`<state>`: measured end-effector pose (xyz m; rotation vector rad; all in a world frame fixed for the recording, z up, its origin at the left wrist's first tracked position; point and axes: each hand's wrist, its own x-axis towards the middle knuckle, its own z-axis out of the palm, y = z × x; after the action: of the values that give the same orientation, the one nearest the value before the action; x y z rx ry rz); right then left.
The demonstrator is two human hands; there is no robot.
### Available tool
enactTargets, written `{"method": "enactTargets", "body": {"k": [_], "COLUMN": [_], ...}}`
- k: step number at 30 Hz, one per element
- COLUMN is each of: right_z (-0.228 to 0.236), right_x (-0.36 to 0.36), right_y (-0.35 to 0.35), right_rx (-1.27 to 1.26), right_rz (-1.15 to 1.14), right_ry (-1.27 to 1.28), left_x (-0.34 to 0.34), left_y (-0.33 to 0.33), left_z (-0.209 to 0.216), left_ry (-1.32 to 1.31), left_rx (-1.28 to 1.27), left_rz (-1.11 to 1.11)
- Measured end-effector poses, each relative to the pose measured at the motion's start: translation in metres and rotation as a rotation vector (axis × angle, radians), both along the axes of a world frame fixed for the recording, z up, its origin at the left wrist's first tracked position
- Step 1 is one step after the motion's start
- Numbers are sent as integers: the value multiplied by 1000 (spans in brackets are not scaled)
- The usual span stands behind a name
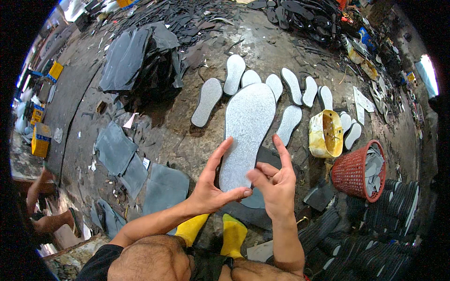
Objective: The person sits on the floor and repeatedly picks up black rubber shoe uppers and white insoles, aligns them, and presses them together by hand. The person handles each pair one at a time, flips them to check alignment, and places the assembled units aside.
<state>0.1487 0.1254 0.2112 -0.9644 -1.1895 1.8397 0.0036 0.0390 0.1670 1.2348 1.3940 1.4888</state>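
Observation:
A large shoe sole with a speckled light-grey face is held up in front of me, toe end away. My left hand grips its heel part, fingers along the left edge and thumb across the heel's bottom end. My right hand is at the lower right edge. Its slightly blurred thumb lies over the face, the bent fingers are beside the edge, and the index finger stretches away from it. Beyond, several similar soles lie on the ground, among them a dark-edged sole and a right-hand sole.
A cut-open yellowish container stands right of the soles, near a red basket of grey scraps. Stacked dark soles fill the lower right. Grey sheets lie left, with a dark sheet stack farther off. Another person's leg shows far left.

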Motion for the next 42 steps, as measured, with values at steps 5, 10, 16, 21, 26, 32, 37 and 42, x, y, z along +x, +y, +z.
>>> {"method": "enactTargets", "body": {"k": [5,10,16,21,26,32,37,42], "right_z": [-1,-10,-13,-10,-10,-10,-12,-18], "right_x": [4,-1,7,7,6,6,8,11], "right_y": [6,-4,-29,-29,-18,-6,-21,-23], "right_rx": [30,9,-25,-44,61,-114,-58,-141], "right_rz": [27,-45,-61,-123,-199,-169,-198,-221], "right_ry": [-8,-29,70,44,24,155,151,200], "left_x": [0,-10,-12,-7,-5,-3,-4,-1], "left_y": [-2,-1,-1,-2,-4,-4,-4,-6], "left_z": [6,12,14,16,18,17,14,10], "left_ry": [-564,-769,-753,-738,-668,-691,-705,-728], "left_rx": [-16,-359,-280,-312,-346,-359,-337,-362], "left_rz": [-54,4,63,22,-13,-85,-73,-132]}}
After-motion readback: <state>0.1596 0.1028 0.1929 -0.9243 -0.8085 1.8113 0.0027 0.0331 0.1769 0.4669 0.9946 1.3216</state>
